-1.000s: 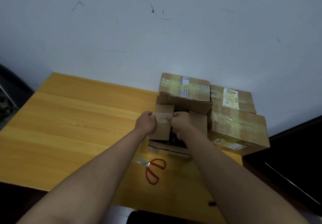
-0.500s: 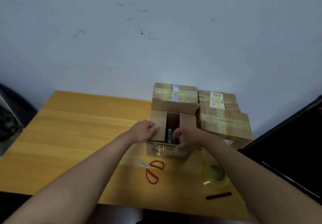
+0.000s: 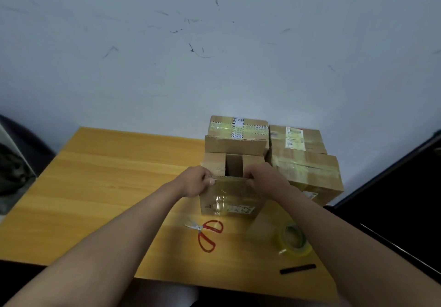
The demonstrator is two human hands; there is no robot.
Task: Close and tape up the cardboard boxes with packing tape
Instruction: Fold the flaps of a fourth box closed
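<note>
A small cardboard box (image 3: 230, 199) stands on the wooden table (image 3: 100, 187) with its top open. Its two side flaps are folded partly in, leaving a dark gap between them, and its back flap stands up. My left hand (image 3: 196, 181) grips the left end of the near flap's edge, thumb on the outer face. My right hand (image 3: 263, 178) grips the right end of the same edge. A roll of yellowish clear packing tape (image 3: 294, 241) lies on the table, right of the box and under my right forearm.
Red-handled scissors (image 3: 206, 234) lie just in front of the box. Two taped boxes (image 3: 306, 166) sit stacked to its right, against the wall. A black stick (image 3: 298, 268) rests near the table's front edge. Dark furniture stands at the far right.
The near flap has come up between my hands, which now hold its top edge at both ends; earlier they pressed the side flaps inward. The camera has pulled back.
</note>
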